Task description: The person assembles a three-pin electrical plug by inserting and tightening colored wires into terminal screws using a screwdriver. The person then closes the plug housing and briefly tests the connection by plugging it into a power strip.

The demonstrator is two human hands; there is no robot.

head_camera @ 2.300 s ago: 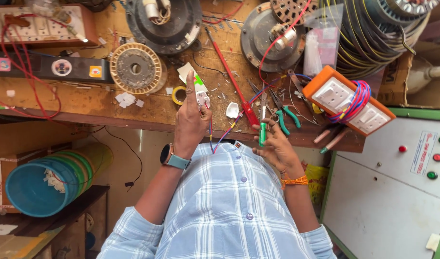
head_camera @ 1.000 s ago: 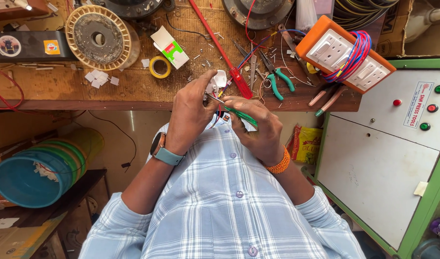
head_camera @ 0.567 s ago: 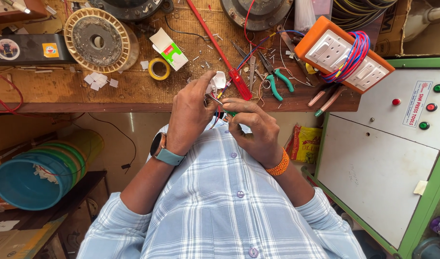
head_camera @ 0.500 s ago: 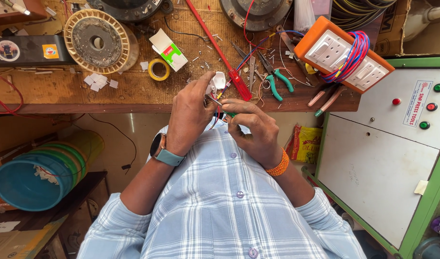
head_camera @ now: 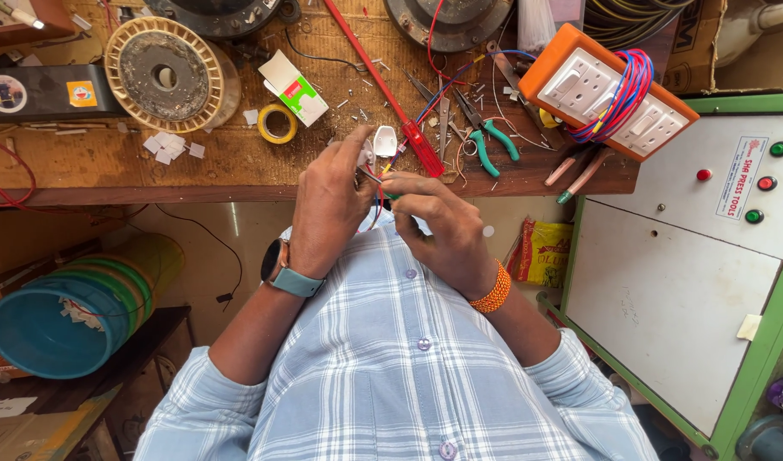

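Left fingers [head_camera: 357, 158]: pinched on thin coloured wires [head_camera: 376, 177], at white plug [head_camera: 384, 141].
Right fingers [head_camera: 408, 183]: closed round small green-handled tool [head_camera: 390, 194], tip at same wires.
Left hand [head_camera: 327, 209]: just below plug, wrist in grey watch [head_camera: 285, 269].
Right hand [head_camera: 442, 230]: touching left, below plug.
Bench [head_camera: 110, 171]: edge just behind plug.
Red screwdriver [head_camera: 391, 94]: right of plug.
Yellow tape roll [head_camera: 278, 124]: left of plug.
Green pliers [head_camera: 489, 141]: further right.

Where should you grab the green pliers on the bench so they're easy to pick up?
Probably by the two green handles, coming from above. The green pliers lie flat on the wooden bench, handles splayed toward the near edge and away from the metal tip, which sits among loose wires.
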